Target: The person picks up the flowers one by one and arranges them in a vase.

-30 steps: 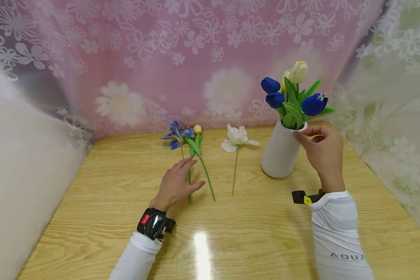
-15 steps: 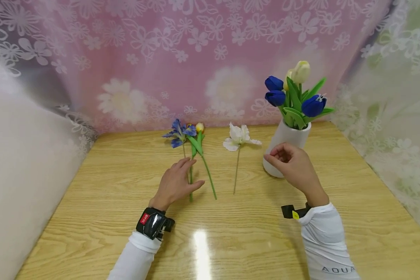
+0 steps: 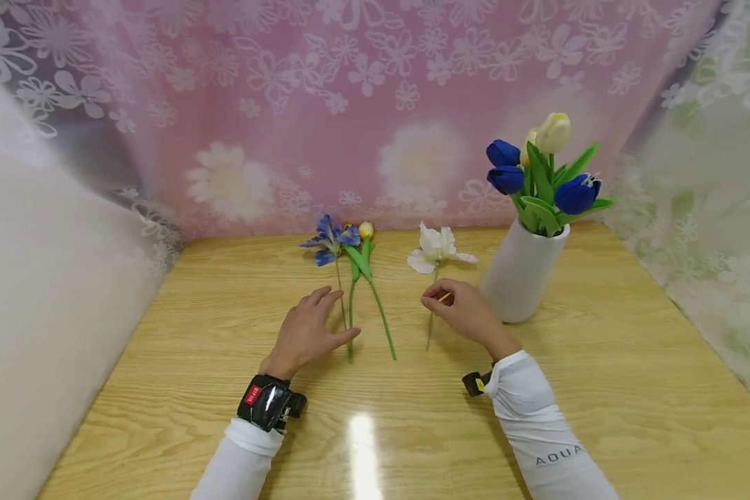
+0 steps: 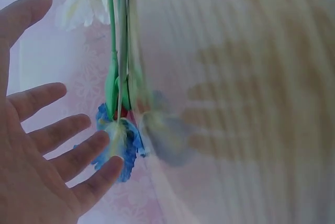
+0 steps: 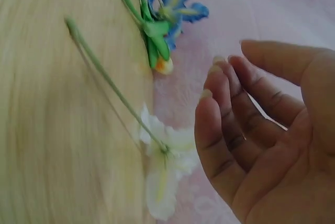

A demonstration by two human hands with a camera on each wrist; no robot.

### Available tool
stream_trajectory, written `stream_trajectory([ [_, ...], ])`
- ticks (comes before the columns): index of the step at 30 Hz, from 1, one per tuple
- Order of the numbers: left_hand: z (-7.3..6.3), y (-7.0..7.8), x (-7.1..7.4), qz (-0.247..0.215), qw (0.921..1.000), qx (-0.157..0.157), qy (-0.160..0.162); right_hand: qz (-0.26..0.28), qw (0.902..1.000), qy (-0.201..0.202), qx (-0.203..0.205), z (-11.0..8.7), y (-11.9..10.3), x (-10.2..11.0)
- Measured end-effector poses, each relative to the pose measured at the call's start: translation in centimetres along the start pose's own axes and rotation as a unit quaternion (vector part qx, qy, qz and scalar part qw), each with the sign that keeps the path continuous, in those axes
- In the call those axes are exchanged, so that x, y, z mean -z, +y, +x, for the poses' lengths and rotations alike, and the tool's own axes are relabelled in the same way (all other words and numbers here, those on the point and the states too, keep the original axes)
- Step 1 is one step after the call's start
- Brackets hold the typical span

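My right hand [image 3: 465,312] hovers over the stem of a white iris [image 3: 436,244] lying on the table. Its fingers are loosely bent with nothing between them; the right wrist view shows a gap between thumb and fingertips, and the iris stem [image 5: 107,80] apart from them. My left hand [image 3: 307,333], fingers spread and holding nothing, is beside the stems of a blue iris [image 3: 326,242] and yellow-white tulips [image 3: 366,232]. In the left wrist view the blue iris blossom [image 4: 118,148] is partly behind the fingertips.
A white vase [image 3: 520,278] stands at the right, just behind my right hand. It holds blue tulips [image 3: 578,194], cream tulips [image 3: 553,133] and green leaves. Pink floral cloth [image 3: 325,153] hangs along the back edge of the wooden table [image 3: 425,430].
My right hand has left the vase rim, moving down and left past the vase to the white iris stem. The left hand stays nearly in place. The view shifts slightly.
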State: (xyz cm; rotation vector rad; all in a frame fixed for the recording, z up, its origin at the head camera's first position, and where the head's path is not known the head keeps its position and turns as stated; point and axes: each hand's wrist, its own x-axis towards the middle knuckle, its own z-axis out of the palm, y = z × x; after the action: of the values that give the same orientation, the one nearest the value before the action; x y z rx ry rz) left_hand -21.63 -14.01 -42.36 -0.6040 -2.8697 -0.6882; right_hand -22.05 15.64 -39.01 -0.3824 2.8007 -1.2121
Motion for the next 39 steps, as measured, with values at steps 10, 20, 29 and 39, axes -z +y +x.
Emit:
stream_trajectory([
  [10, -0.8, -1.2, 0.8, 0.014, 0.9995, 0.028, 0.000, 0.031, 0.9992, -0.025, -0.011, 1.8, -0.9, -3.6],
  [20, -1.7, -2.1, 1.5, 0.013, 0.9989, 0.045, -0.002, -0.025, 0.9983, -0.053, -0.005, 3.1, -1.3, -6.5],
  [29, -2.2, -2.5, 1.6, 0.015, 0.9985, 0.052, -0.004, -0.083, 0.9941, -0.065, -0.022, 4.3, -2.3, -7.7],
  [39, -2.2, -2.7, 2.1, 0.027, 0.9983, 0.051, -0.005, -0.160, 0.9808, -0.063, -0.092, 6.0, -3.9, -8.7],
])
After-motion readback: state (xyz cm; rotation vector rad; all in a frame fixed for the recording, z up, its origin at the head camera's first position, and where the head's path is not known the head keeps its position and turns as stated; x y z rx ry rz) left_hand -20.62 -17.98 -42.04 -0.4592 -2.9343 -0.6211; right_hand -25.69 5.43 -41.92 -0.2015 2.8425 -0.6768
